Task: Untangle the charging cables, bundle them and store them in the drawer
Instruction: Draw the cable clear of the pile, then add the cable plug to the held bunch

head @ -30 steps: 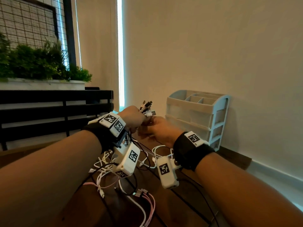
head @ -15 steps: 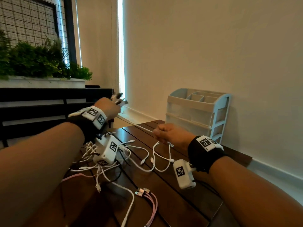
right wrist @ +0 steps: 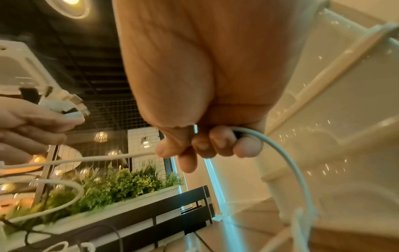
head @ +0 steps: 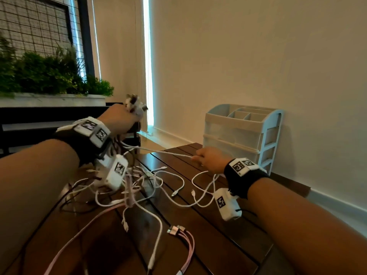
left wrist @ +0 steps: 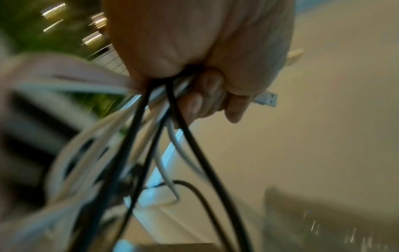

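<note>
My left hand [head: 121,122] is raised at the left and grips a bundle of cable ends [head: 135,104], white, pink and black; in the left wrist view its fingers [left wrist: 205,102] curl round the cords. My right hand [head: 208,158] is lower, in front of the drawer unit [head: 244,133], and grips one white cable [head: 158,151] that runs taut to the left hand; the right wrist view shows this cable [right wrist: 97,158] passing through the fist. A tangle of white and pink cables [head: 139,185] hangs and lies on the dark wooden table [head: 218,235].
The pale plastic drawer unit stands against the wall at the table's back right, drawers closed, with an open compartment tray on top. A pink multi-plug cable [head: 182,235] lies near the table's front. A planter [head: 49,76] and a black bench are at the left.
The hands have drawn apart: the left rose and went left with the cable ends, the right slid rightward along the white cable, pulling it taut.
</note>
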`<state>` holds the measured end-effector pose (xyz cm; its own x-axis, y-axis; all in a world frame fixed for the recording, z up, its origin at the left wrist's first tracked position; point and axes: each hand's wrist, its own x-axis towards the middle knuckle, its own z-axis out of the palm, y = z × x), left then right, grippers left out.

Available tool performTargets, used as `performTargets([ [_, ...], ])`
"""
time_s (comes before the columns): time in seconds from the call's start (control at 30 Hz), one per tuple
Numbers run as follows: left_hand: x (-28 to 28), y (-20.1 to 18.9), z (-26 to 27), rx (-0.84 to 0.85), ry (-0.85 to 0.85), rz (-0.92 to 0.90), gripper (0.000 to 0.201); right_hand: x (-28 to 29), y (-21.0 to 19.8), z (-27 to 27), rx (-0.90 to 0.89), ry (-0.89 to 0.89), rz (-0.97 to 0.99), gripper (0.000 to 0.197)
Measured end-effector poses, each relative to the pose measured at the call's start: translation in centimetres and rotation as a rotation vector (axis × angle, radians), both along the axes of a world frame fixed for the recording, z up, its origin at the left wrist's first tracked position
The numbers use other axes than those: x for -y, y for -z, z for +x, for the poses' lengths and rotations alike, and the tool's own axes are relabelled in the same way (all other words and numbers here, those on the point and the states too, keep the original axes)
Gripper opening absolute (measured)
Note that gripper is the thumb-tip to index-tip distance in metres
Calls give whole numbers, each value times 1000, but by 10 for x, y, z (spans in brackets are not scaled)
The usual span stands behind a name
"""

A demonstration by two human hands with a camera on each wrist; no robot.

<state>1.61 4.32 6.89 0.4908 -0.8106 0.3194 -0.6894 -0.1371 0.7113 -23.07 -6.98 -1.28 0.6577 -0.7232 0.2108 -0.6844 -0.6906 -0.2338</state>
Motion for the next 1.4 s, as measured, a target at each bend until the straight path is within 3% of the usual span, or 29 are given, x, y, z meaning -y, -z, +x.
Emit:
performTargets([
  [0.03,2,0,-1,302,-61,83,27,0,-6,-1,-35,6,-47,36],
  [0.07,5,2,-2,475,-99,131,26,0,-12,0,-76,12,-104,35],
  [0.1,6,4,-9,562,-106,139,24,-2,-18,2,-114,14,-168,34],
  [0.17,14,12,-27,582,-92,135,21,-4,-28,14,-156,1,-276,35],
  [0.23,25,22,-51,494,-43,149,22,-10,-35,29,-152,-26,-318,33],
  [0.37,41,45,-76,96,45,205,17,-23,-40,46,-118,-19,-342,26],
  [0.53,38,60,-72,-421,233,239,27,-29,-31,39,-56,-70,-240,24],
  [0.6,38,65,-70,-485,273,241,28,-30,-28,37,-4,-111,-210,21],
  [0.67,40,67,-67,-370,274,250,28,-28,-25,35,4,-130,-174,21],
  [0.8,37,57,-48,431,16,336,32,-13,-15,17,-13,-100,-103,26],
  [0.93,17,36,-18,598,-170,366,17,2,-11,-17,-33,-16,-66,23],
  [1.1,6,21,-14,718,-263,363,13,8,-15,-26,-62,24,-83,20],
  [1.2,11,14,-37,628,-196,252,15,-2,-26,-9,-37,-50,-137,22],
  [1.33,24,14,-69,271,61,207,32,-16,-40,15,56,-162,-155,17],
  [1.4,26,17,-74,117,93,163,33,-17,-41,18,81,-175,-132,18],
])
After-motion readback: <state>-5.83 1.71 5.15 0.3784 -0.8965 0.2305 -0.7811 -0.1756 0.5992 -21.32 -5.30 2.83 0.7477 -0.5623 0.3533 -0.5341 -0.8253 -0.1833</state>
